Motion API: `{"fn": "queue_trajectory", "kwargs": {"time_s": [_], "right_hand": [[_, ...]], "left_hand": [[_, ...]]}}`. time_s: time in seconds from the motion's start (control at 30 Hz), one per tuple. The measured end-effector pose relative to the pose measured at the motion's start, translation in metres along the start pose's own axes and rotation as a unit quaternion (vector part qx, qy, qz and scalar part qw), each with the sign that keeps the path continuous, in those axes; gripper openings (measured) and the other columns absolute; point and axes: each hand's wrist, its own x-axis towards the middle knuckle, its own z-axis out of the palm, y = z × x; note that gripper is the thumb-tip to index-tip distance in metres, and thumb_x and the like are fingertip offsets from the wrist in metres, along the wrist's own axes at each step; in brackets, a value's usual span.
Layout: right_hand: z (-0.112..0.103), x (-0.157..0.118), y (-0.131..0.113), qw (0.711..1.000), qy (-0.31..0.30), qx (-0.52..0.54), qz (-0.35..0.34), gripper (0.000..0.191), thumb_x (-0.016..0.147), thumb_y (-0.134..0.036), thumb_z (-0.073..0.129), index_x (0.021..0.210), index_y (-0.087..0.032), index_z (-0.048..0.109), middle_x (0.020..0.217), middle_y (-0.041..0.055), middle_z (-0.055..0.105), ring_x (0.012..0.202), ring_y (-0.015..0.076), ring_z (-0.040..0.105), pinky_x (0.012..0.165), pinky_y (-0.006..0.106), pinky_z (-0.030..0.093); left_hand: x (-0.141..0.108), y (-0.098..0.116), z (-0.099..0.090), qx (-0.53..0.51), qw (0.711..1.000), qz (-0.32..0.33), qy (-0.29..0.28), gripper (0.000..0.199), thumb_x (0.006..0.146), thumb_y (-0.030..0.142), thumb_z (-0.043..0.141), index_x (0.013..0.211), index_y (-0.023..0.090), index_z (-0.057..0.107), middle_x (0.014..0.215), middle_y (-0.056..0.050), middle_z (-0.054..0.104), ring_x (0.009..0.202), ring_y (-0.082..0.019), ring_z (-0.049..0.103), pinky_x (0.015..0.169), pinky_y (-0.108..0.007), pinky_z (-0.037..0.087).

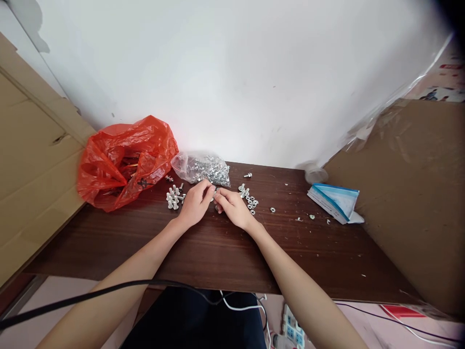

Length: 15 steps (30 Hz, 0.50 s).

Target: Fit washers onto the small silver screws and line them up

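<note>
My left hand (196, 204) and my right hand (234, 207) meet over the middle of the table, fingertips pinched together. Between them shows a small shiny metal fastener (214, 195), mostly covered by the fingers; its exact kind I cannot make out. Left of my hands stands a cluster of bolts (173, 198), several upright on their heads. By my right hand are loose nuts (253, 202) and a few bolts (242, 188). Behind my hands lies a clear plastic bag (212, 169) full of small metal hardware.
A red plastic bag (127, 160) sits at the back left by a cardboard panel (36, 145). One bolt (248, 175) and one nut (272, 210) lie apart. At right are a blue-white packet (336, 199) and a clear cup (315, 173). A black cable (109, 290) crosses in front.
</note>
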Motion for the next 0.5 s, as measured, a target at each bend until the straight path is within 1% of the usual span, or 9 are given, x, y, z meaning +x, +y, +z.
{"fn": "queue_trajectory", "kwargs": {"time_s": [0.13, 0.23, 0.33, 0.4, 0.5], "right_hand": [[0.0012, 0.0013, 0.0052, 0.999, 0.011, 0.038, 0.002, 0.030, 0.092, -0.040, 0.040, 0.071, -0.020, 0.047, 0.057, -0.0042, 0.050, 0.055, 0.0122, 0.049, 0.060, 0.025, 0.038], [-0.0006, 0.0022, 0.0053, 0.998, 0.043, 0.035, -0.003, 0.032, 0.090, -0.045, 0.045, 0.072, -0.019, 0.049, 0.058, -0.0041, 0.049, 0.055, 0.0116, 0.046, 0.057, 0.024, 0.037], [-0.0032, 0.0027, 0.0032, 0.997, 0.079, 0.024, -0.011, 0.031, 0.087, -0.046, 0.050, 0.072, -0.019, 0.051, 0.060, -0.0040, 0.048, 0.056, 0.0110, 0.042, 0.056, 0.023, 0.035], [-0.0045, 0.0028, 0.0017, 0.995, 0.093, 0.020, -0.013, 0.032, 0.088, -0.046, 0.049, 0.072, -0.019, 0.051, 0.061, -0.0035, 0.048, 0.057, 0.0110, 0.041, 0.056, 0.023, 0.035], [-0.0050, 0.0028, 0.0008, 0.995, 0.096, 0.014, -0.010, 0.034, 0.091, -0.047, 0.044, 0.072, -0.019, 0.051, 0.061, -0.0029, 0.049, 0.058, 0.0117, 0.043, 0.057, 0.024, 0.036]], "left_hand": [[-0.0008, -0.0003, 0.0004, -0.025, 1.000, 0.012, 0.001, 0.021, 0.094, 0.033, 0.040, 0.081, 0.018, 0.048, 0.072, 0.001, 0.053, 0.064, -0.012, 0.049, 0.062, -0.024, 0.039], [-0.0015, -0.0004, 0.0013, -0.054, 0.998, 0.007, -0.004, 0.019, 0.093, 0.035, 0.043, 0.092, 0.018, 0.052, 0.084, -0.002, 0.059, 0.074, -0.013, 0.055, 0.064, -0.024, 0.042], [-0.0013, -0.0002, 0.0021, -0.066, 0.998, -0.001, -0.012, 0.024, 0.093, 0.037, 0.046, 0.104, 0.018, 0.054, 0.094, -0.005, 0.062, 0.079, -0.014, 0.058, 0.065, -0.024, 0.044], [-0.0006, -0.0003, 0.0025, -0.060, 0.998, 0.002, -0.010, 0.026, 0.093, 0.036, 0.046, 0.106, 0.017, 0.056, 0.096, -0.006, 0.063, 0.080, -0.015, 0.058, 0.065, -0.024, 0.045], [0.0006, -0.0012, 0.0025, -0.051, 0.999, 0.011, -0.002, 0.025, 0.093, 0.034, 0.045, 0.105, 0.016, 0.058, 0.097, -0.007, 0.063, 0.082, -0.015, 0.059, 0.064, -0.023, 0.045]]}}
